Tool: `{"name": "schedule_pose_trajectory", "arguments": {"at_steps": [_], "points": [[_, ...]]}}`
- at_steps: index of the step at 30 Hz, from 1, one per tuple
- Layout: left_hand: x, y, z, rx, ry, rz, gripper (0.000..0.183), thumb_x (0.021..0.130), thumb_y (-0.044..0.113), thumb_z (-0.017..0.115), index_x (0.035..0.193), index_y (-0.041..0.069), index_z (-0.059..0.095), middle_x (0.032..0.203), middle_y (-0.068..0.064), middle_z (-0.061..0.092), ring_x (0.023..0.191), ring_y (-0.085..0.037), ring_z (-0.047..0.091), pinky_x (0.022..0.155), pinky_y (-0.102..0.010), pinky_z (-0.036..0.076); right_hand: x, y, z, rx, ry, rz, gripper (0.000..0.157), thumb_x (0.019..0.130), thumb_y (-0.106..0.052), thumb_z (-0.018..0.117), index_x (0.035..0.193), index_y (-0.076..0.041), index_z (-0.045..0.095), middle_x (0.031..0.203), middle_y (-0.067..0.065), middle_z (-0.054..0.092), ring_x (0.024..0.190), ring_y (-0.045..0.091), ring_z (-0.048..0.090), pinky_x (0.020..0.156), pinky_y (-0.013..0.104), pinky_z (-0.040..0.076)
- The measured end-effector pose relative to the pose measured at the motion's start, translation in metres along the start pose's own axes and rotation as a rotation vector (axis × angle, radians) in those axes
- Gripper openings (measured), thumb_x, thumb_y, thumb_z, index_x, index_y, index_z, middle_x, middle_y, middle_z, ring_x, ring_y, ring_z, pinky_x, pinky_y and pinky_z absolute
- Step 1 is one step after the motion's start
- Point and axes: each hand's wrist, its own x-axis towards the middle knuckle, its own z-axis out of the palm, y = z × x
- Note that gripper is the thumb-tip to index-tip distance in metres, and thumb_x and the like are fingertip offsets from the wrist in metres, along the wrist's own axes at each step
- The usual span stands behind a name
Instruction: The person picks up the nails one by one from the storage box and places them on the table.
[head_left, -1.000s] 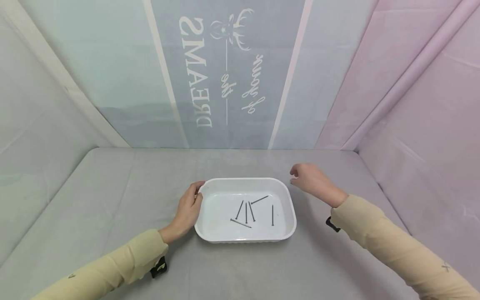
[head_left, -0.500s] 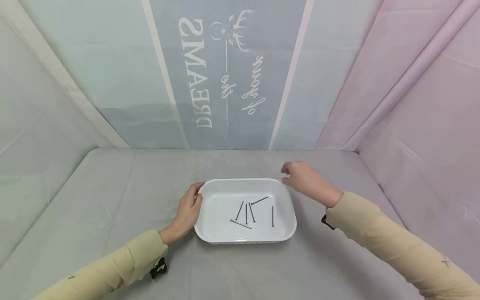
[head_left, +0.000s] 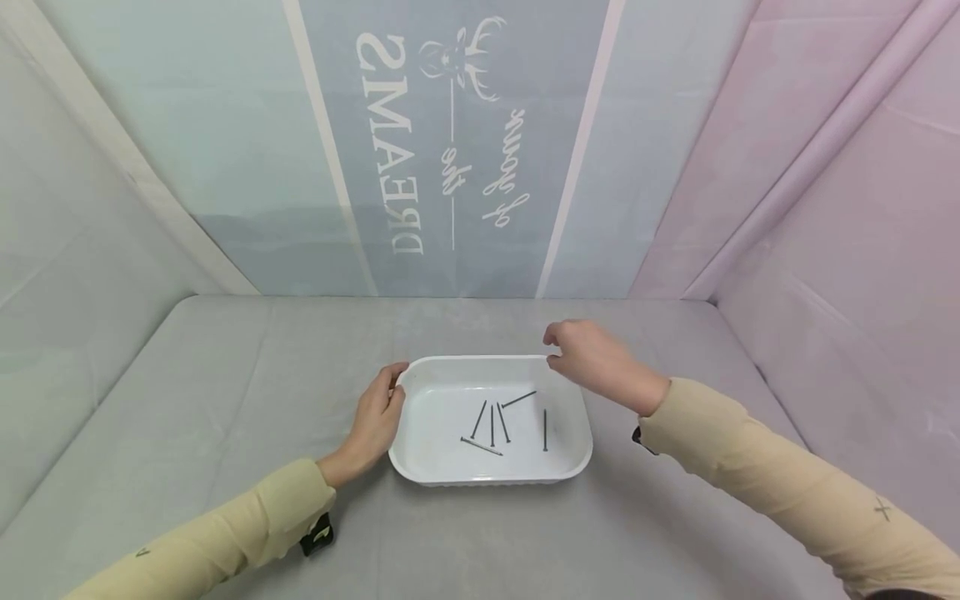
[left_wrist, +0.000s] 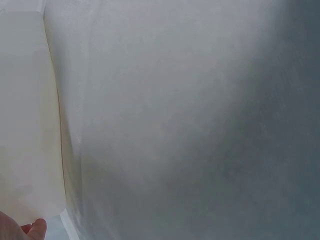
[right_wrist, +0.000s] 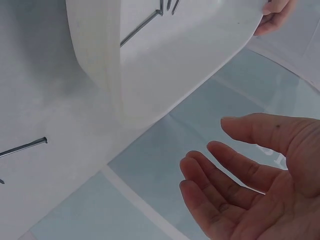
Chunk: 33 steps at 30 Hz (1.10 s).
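A white rectangular dish [head_left: 487,482] stands on the grey cloth-covered surface. Several dark nails [head_left: 545,429] lie scattered on its floor. My left hand [head_left: 371,425] grips the dish's left rim near the far corner; the right wrist view also catches those fingers [right_wrist: 275,17] at the rim. Over the dish's far right corner hovers my right hand [head_left: 597,360], palm visible in the right wrist view, fingers loosely bent and holding nothing. That view shows two more nails [right_wrist: 22,147] outside the dish wall, one only partly in frame; the head view does not show them.
Grey cloth [head_left: 225,383] covers the surface around the dish. A blue-grey printed fabric wall [head_left: 457,167] rises behind it, with a pale fabric wall [head_left: 75,250] to the left and a pinkish one [head_left: 847,275] to the right.
My right hand has moved left, from beside the dish to over its far right corner. The left hand, the dish and the nails in it stay put.
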Motion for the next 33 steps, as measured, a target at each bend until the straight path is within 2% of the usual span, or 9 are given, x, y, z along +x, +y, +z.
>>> {"name": "schedule_pose_trajectory", "arguments": {"at_steps": [20,33], "points": [[0.000,0.001,-0.001,0.009,-0.002,0.002,0.036,0.095,0.005,0.034,0.129,-0.002,0.041,0.120,-0.019,0.052,0.105,-0.028,0.053,0.085,-0.042,0.045,0.004,-0.026,0.001,-0.073,0.036,-0.171,0.026,0.079,-0.003,0.064,0.104,0.002,0.064,0.102,0.014,0.063,0.092,0.027,0.061,0.073,0.034,0.051],[-0.001,0.000,-0.001,0.004,-0.006,-0.007,0.036,0.094,0.004,0.034,0.129,-0.002,0.041,0.119,-0.018,0.053,0.104,-0.027,0.053,0.085,-0.042,0.045,0.004,-0.040,0.005,-0.097,0.015,-0.291,0.026,0.080,-0.007,0.065,0.105,0.000,0.064,0.101,0.011,0.062,0.093,0.024,0.059,0.075,0.031,0.049]]}}
